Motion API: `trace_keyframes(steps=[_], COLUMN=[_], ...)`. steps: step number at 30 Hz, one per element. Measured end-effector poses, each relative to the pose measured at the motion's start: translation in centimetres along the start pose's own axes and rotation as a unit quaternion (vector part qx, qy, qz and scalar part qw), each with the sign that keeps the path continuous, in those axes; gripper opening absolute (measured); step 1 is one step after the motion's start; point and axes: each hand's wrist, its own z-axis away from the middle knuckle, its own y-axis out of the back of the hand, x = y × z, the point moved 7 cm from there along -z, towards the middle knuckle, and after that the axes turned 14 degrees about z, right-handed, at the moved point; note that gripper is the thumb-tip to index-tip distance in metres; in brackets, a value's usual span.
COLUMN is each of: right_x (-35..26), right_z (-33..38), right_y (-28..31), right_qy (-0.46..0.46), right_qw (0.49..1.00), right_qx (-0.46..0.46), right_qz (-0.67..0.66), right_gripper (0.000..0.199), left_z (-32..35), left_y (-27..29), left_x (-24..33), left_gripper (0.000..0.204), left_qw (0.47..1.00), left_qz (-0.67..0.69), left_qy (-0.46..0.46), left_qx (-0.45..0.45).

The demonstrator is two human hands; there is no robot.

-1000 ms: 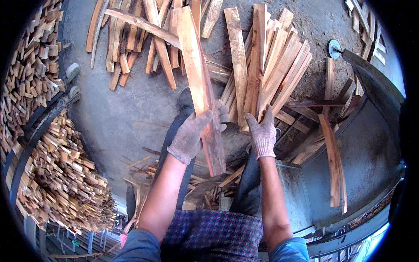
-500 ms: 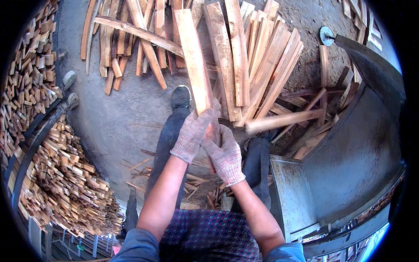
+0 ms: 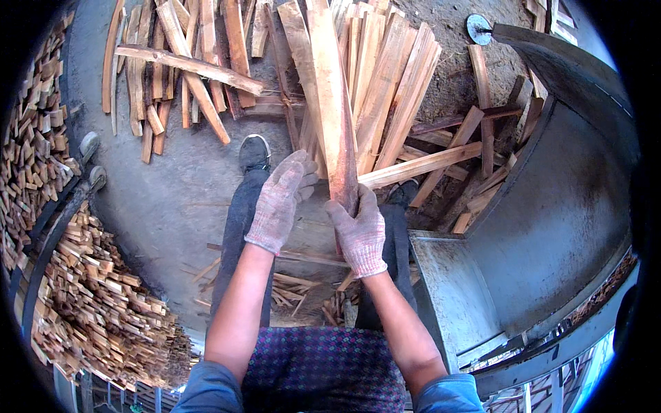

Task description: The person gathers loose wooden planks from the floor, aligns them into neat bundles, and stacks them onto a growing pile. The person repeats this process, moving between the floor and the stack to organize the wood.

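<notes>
A long wooden plank (image 3: 335, 117) with a pale face and a reddish-brown edge points away from me. My right hand (image 3: 360, 230), in a knitted work glove, is closed around its near end. To the left of the plank, my left hand (image 3: 279, 196) in the same kind of glove is off the wood, its fingers apart and slightly curled. Just beyond the plank stands a fanned bundle of planks (image 3: 391, 89), partly hidden by it. One plank (image 3: 423, 165) lies crosswise by the bundle's near end.
Loose boards (image 3: 179, 69) lie on the concrete floor at the far left. Tall stacks of cut wood (image 3: 103, 296) line the left side behind a dark metal rail (image 3: 43, 265). A large curved metal housing (image 3: 551, 220) fills the right, with scrap wood (image 3: 482, 186) beside it.
My left hand has let go of the plank and moved left. The right hand keeps its hold. The whole view has shifted, so the surroundings appear farther left.
</notes>
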Motion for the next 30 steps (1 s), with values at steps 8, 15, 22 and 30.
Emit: trace_keyframes(steps=[8,15,22,30], right_x=[-0.6,-1.9,-3.9,-3.3], right_z=[3.8,19.0,37.2,54.1], right_y=[4.3,16.4,28.5,34.7], right_qy=[-0.013,0.115,0.056,0.051], right_qw=[1.000,0.992,0.973,0.899], right_qx=[0.017,0.053,0.192,0.177], right_qz=[-0.013,0.018,-0.118,-0.397], right_gripper=[0.055,0.049,0.053,0.051], left_z=[0.5,12.7,19.4,26.9], left_y=[1.5,-3.2,-6.2,-15.7], left_x=[-0.5,3.6,15.5,13.0], left_gripper=[0.049,0.039,0.046,0.044], left_qw=[0.998,0.942,0.775,0.687], left_qz=[-0.062,-0.326,-0.581,-0.707], left_qy=[-0.016,-0.074,-0.019,0.058], left_qx=[-0.008,0.036,-0.249,-0.159])
